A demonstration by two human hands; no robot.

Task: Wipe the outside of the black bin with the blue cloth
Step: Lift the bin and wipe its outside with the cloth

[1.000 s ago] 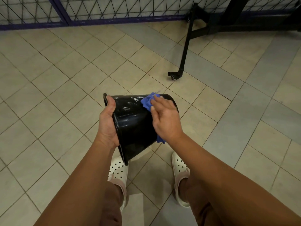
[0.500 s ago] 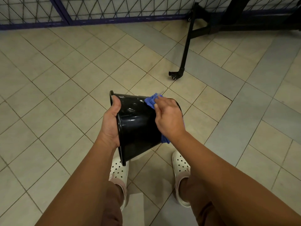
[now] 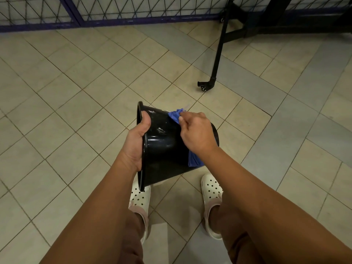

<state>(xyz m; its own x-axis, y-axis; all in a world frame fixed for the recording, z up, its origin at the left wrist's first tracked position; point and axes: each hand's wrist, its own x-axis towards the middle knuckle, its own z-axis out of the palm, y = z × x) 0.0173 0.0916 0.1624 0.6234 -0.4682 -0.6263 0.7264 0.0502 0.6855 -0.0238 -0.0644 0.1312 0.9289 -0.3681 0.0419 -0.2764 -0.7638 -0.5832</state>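
While tipped on its side above the floor, black bin point(image 3: 163, 149) gripped at the rim by the left hand point(image 3: 135, 147), thumb on the outer wall, and the right hand point(image 3: 196, 134) pinching the blue cloth point(image 3: 176, 116) against the bin's upper side. Open tiled floor point(image 3: 76, 111) all round the bin, white clogs point(image 3: 212, 189) directly beneath. Beyond the bin, well apart, a black wheeled leg point(image 3: 217, 60) and a wire fence point(image 3: 114, 10).

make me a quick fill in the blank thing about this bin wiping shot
1. The left hand grips the black bin by its ____.
2. The right hand holds a ____ cloth against the bin's outside.
3. The bin is held in the air above a ____ floor.

Missing words: rim; blue; tiled
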